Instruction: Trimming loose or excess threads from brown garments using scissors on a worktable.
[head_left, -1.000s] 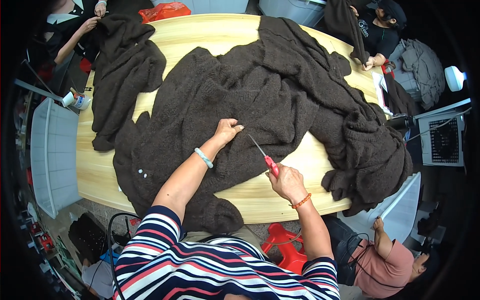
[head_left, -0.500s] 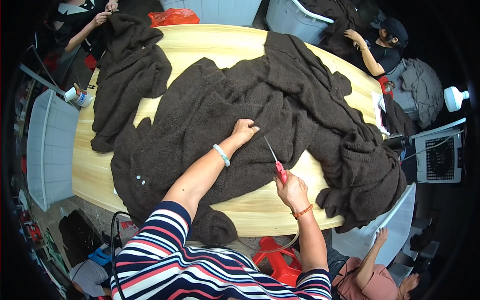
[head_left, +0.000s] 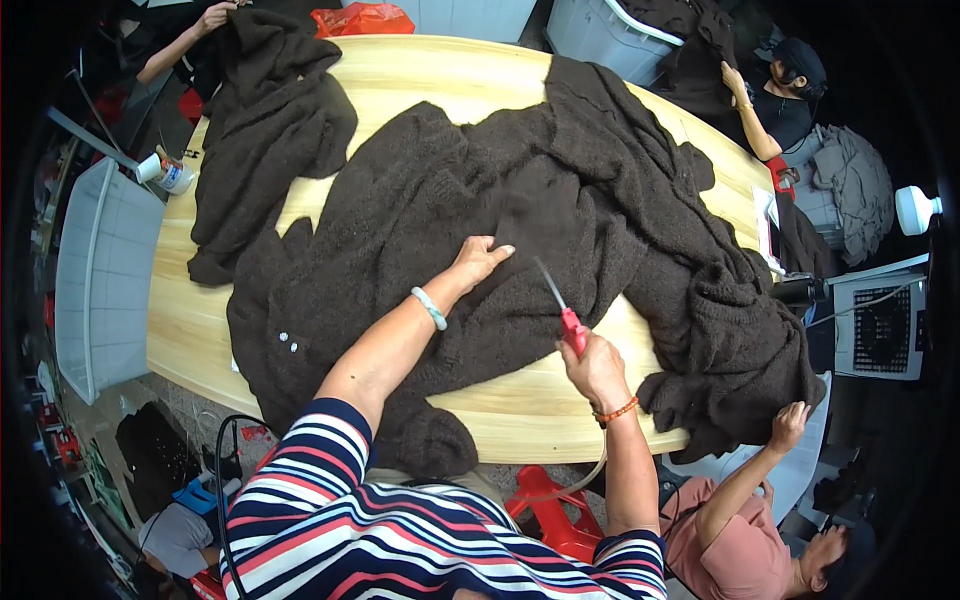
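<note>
A large dark brown knit garment [head_left: 400, 230] lies spread and rumpled across the table. My left hand [head_left: 480, 263] is closed on its middle, fingers curled into the knit and thumb toward the right. Right of it, my right hand [head_left: 597, 368] grips the red handle of an air blow gun [head_left: 574, 328]. Its thin metal nozzle slants up and left over the cloth, its tip a short way from my left thumb. The knit beyond the tip looks smoothed and blurred. A pale hose runs down from beneath my right wrist.
More brown knitwear [head_left: 270, 130] hangs over the table [head_left: 480, 430] at the left, and a bunched heap [head_left: 740, 360] lies at the right. A co-worker's hand [head_left: 790, 425] touches that heap. Two co-workers handle cloth at the far corners. Grey bins [head_left: 85, 280] and a red stool [head_left: 555, 510] surround the table.
My left hand has shifted slightly left, and the blow gun slightly right and down. Cloth above them now looks blurred. The co-worker at lower right has reached up to the heap.
</note>
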